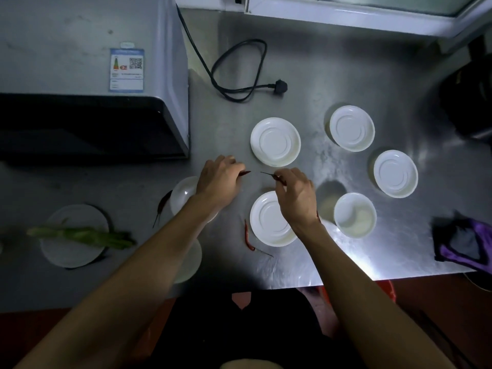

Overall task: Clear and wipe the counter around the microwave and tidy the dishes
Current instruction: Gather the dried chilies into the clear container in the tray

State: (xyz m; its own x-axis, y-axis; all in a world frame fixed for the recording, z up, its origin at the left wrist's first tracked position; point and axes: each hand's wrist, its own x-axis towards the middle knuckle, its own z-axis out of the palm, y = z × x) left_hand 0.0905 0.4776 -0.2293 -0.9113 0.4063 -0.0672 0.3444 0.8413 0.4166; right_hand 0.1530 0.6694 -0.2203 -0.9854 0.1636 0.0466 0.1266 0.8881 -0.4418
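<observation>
Both hands work at the counter's (359,75) middle, right of the microwave (87,75): the left hand (218,179) pinches one dried chilli (246,173), the right hand (295,195) another (271,176). Clearing is in hand; next, a judgement, comes gathering the two loose chillies (249,235) before wiping. Five white saucers (275,141) show plainly, perhaps three more plates left.
</observation>
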